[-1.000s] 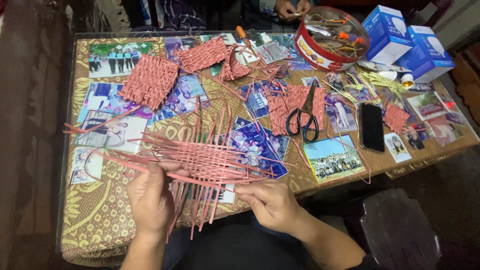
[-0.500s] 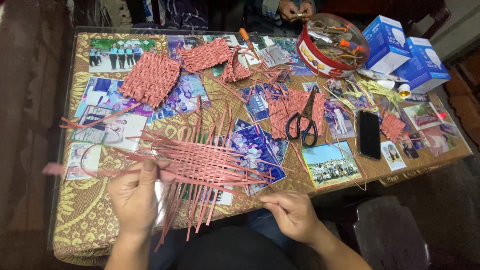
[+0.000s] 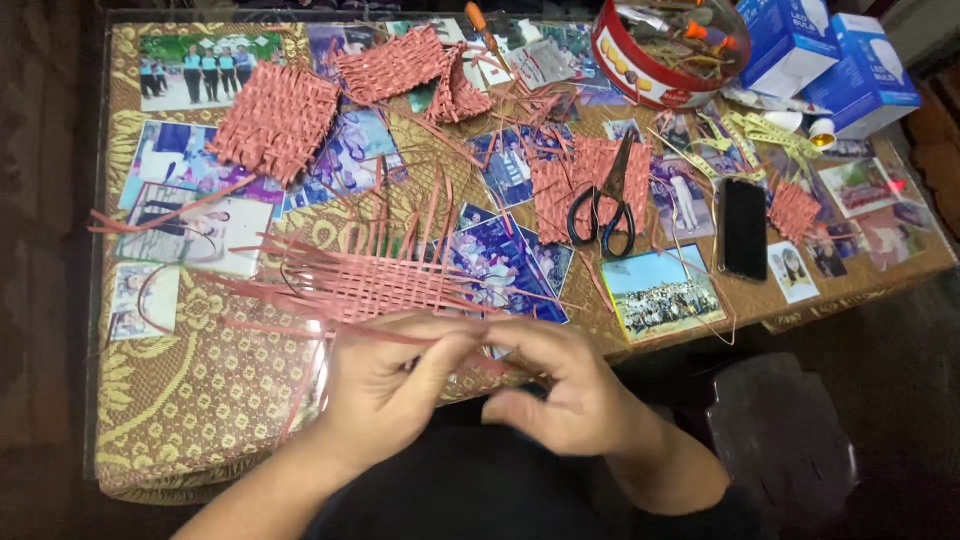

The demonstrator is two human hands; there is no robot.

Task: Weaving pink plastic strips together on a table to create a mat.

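Since half a second ago your two hands have come together at the near edge of the table, where before they sat apart on either side of the weave. Now your left hand [image 3: 385, 395] and right hand [image 3: 565, 395] meet fingertip to fingertip, pinching a thin pink strip [image 3: 300, 333] that trails off to the left; whether each hand is fully clamped on it you cannot tell from here. Just beyond your fingers lies the half-woven pink mat [image 3: 375, 283], its loose ends fanning out on all sides. You risk dragging that mat toward you if the strip snags, which would loosen the open rows, and a hard tug could likely kink or tear the strip. Black-handled scissors [image 3: 603, 205] lie beyond your right hand, blades pointing away, beside a dark phone [image 3: 744, 227]. Farthest beyond your right hand stand two blue-and-white boxes [image 3: 830, 50], rectangular, with a round red tin [image 3: 650, 60] full of tools just left of them. Finished woven squares [image 3: 275, 120] sit far beyond your left hand.
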